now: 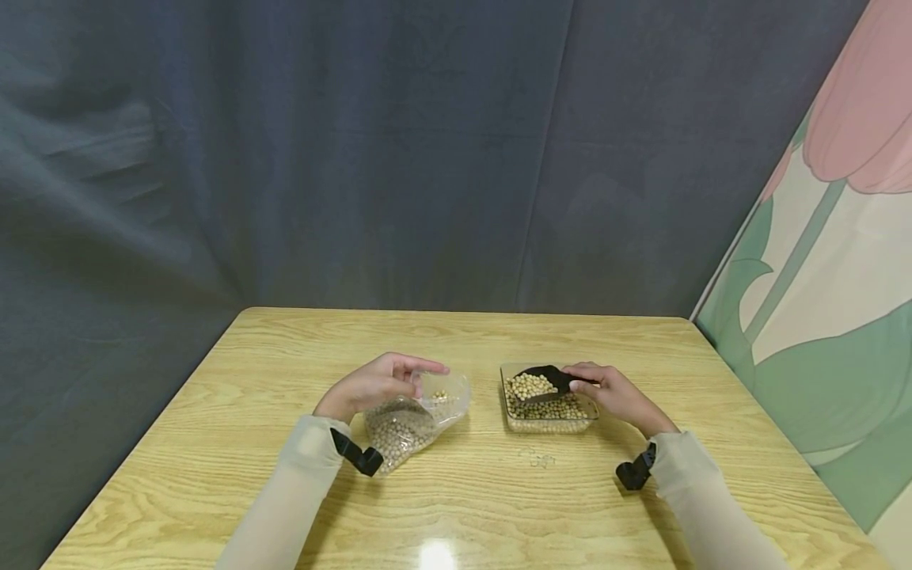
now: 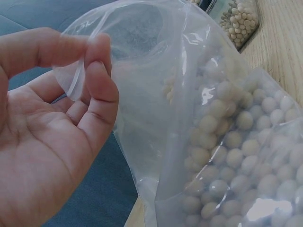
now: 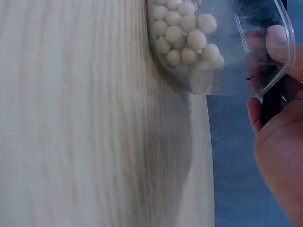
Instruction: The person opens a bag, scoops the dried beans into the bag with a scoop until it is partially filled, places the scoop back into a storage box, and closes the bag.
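My left hand (image 1: 374, 385) pinches the rim of a clear plastic bag (image 2: 142, 42) between thumb and finger, and the bag's mouth stands apart. Round pale beans (image 2: 236, 146) fill the lower part of the bag, which rests on the table. With my right hand (image 1: 609, 393) I grip the handle of a black scoop (image 1: 558, 378). Pale beans (image 1: 531, 385) are heaped in that scoop, which is over a clear rectangular container (image 1: 552, 427) with more beans inside. In the right wrist view, the container's wall partly covers the fingers on the handle (image 3: 271, 104).
The wooden table (image 1: 456, 507) carries the bag on the left and the container on the right. Small faint marks (image 1: 537, 459) lie in front of the container. Behind the table hangs a dark curtain (image 1: 399, 158); a flower-patterned cloth (image 1: 841, 332) is at the right.
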Demonstrator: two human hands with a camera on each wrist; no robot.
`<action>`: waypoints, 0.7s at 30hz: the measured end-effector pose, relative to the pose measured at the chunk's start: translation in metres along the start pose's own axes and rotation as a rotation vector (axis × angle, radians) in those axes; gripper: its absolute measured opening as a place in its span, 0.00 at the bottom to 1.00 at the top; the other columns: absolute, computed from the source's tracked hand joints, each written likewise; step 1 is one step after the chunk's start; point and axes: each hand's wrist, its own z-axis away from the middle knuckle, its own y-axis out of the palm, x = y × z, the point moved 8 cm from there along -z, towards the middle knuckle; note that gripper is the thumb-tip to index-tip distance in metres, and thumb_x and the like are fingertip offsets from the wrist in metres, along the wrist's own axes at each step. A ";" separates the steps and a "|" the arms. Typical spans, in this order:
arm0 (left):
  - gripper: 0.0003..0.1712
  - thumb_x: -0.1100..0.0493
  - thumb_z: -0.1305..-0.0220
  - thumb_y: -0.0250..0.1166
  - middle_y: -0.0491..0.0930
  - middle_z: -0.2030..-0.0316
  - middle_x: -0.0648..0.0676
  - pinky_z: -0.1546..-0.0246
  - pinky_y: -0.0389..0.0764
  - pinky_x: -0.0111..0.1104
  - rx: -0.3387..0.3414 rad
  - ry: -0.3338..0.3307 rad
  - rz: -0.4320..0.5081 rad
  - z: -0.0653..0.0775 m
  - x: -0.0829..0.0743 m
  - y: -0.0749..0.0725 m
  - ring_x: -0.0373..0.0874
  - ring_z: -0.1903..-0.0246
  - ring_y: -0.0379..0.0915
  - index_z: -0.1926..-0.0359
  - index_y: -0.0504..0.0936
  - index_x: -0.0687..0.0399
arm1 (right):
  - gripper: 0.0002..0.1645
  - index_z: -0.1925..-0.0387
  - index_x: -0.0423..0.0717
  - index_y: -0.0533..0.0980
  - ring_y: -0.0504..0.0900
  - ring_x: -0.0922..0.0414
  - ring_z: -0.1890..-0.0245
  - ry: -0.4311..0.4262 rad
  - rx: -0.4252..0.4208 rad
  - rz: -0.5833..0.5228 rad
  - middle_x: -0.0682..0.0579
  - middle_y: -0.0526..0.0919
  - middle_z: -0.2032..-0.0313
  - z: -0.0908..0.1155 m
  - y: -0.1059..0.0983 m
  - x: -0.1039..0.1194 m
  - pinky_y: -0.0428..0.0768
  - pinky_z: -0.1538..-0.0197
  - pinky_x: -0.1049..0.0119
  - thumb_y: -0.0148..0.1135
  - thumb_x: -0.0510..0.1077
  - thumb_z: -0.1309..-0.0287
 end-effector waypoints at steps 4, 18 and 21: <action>0.30 0.76 0.40 0.51 0.60 0.32 0.71 0.59 0.80 0.29 -0.004 -0.002 -0.007 0.000 0.000 0.000 0.34 0.71 0.74 0.35 0.64 0.75 | 0.25 0.38 0.36 0.71 0.67 0.35 0.37 0.000 -0.018 -0.005 0.32 0.70 0.38 0.000 -0.002 -0.001 0.72 0.42 0.44 0.53 0.44 0.32; 0.30 0.76 0.40 0.51 0.59 0.32 0.71 0.58 0.80 0.29 -0.002 0.004 0.005 0.000 0.000 -0.001 0.35 0.71 0.74 0.35 0.63 0.75 | 0.27 0.37 0.34 0.70 0.65 0.34 0.35 0.007 -0.066 -0.030 0.31 0.69 0.37 -0.002 -0.010 0.004 0.68 0.40 0.40 0.52 0.45 0.32; 0.30 0.76 0.40 0.52 0.59 0.32 0.71 0.58 0.80 0.29 -0.003 0.003 0.005 0.000 0.001 -0.001 0.35 0.70 0.74 0.35 0.64 0.75 | 0.27 0.37 0.35 0.69 0.64 0.34 0.35 0.001 -0.071 -0.031 0.32 0.69 0.37 -0.003 -0.012 0.005 0.67 0.39 0.39 0.52 0.46 0.31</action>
